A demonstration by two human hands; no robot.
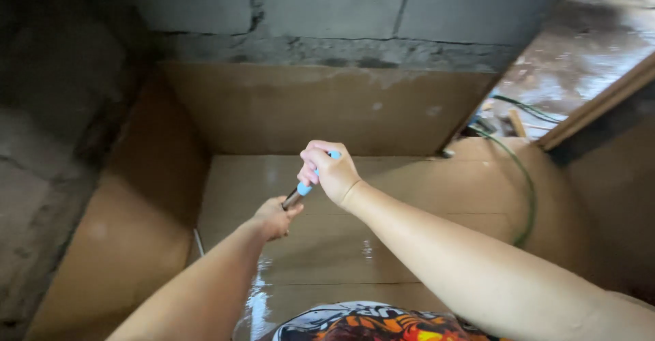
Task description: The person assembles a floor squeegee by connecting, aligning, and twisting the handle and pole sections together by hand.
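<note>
My right hand [329, 170] is closed around the light-blue handle of a screwdriver [305, 188] held over a brown wooden board [409, 198]. The tool slants down to the left. My left hand [275, 217] pinches its dark shaft near the tip, just above the board. Both arms reach forward from the bottom of the view. The tip itself is hidden behind my left fingers.
Brown panels stand at the back [321, 109] and left [136, 225], forming an open box. A grey block wall [327, 13] rises behind. A green cord [529, 191] loops over the right side. Wet ground [587, 48] shows at the upper right.
</note>
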